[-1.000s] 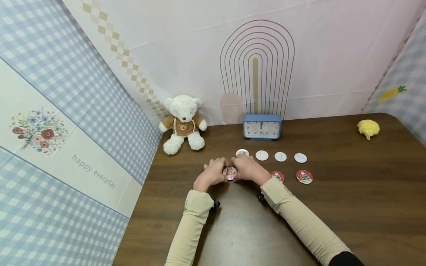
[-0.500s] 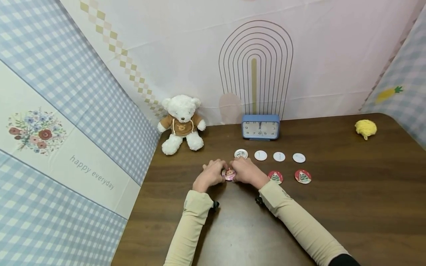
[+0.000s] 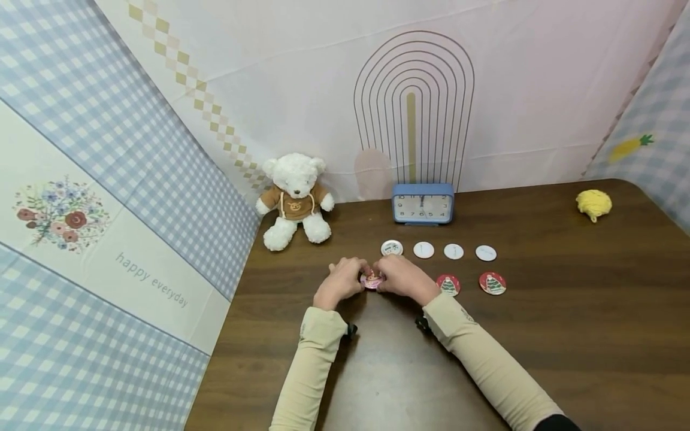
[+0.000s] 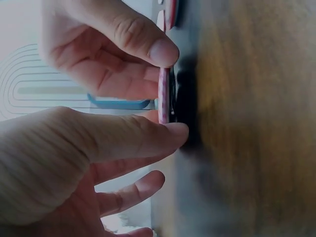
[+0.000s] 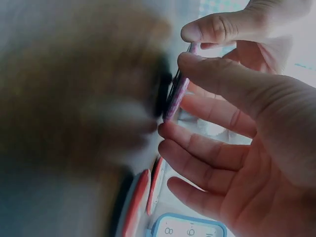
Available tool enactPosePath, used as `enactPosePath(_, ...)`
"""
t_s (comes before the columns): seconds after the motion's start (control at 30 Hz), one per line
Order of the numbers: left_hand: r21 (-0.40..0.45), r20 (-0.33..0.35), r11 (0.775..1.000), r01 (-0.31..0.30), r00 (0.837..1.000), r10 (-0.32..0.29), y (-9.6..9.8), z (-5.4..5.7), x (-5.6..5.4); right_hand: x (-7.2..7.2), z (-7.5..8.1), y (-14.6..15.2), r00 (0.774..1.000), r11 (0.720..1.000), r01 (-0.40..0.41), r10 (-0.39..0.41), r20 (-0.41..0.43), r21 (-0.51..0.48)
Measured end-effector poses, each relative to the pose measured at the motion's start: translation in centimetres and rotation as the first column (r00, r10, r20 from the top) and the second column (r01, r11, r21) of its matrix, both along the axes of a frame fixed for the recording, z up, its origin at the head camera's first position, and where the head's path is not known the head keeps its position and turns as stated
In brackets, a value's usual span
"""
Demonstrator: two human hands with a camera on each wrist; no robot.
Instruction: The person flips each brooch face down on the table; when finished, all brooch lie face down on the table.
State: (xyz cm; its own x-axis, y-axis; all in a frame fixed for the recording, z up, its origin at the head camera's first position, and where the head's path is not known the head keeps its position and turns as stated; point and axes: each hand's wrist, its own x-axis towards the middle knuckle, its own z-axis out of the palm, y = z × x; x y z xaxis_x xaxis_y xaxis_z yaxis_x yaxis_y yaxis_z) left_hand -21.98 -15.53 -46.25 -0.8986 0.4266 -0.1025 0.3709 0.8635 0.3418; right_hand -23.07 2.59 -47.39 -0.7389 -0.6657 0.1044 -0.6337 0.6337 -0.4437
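Badge [image 3: 371,280]: low over or on desk [image 3: 404,377], contact undetermined | Position: between left hand [image 3: 341,282] and right hand [image 3: 405,276], equally near | Fingers [image 4: 148,137]: narrowed, both sets pinching opposite edges | Axis: round, none longer; printed face upward

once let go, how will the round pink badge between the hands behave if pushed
The round pink badge is probably stiff, its edge looking straight. It may be light, as fingertips alone hold it. Thin and flat, it likely slides rather than rolls.
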Motion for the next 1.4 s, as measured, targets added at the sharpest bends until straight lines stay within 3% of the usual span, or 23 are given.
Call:
enactPosePath(0.3,0.073,-0.023,0.997,-0.010,1.000,0.012,-0.4,0.5,-0.5,-0.6,0.3,0.9,0.998,0.999,-0.012,0.014,0.066,-0.038)
enactPosePath(0.67,0.109,-0.095,0.993,-0.040,0.994,0.050,-1.0,0.7,-1.0,-1.0,0.8,0.8,0.999,0.996,0.005,-0.002,0.033,-0.095)
enactPosePath(0.9,0.125,-0.068,0.991,-0.053,0.996,0.062,-0.3,0.5,-0.8,-0.9,0.6,1.3,0.996,0.998,0.043,-0.038,0.078,-0.055)
enactPosePath(1.17,0.128,-0.026,0.991,-0.046,0.998,0.049,0.5,0.1,-0.8,-0.9,0.2,1.6,0.997,0.993,0.063,-0.058,0.054,-0.098)
enactPosePath(1.4,0.095,0.002,0.993,-0.067,0.998,0.067,1.1,-0.2,-0.6,-0.8,-0.3,1.6,0.989,0.987,0.126,-0.117,0.093,-0.099)
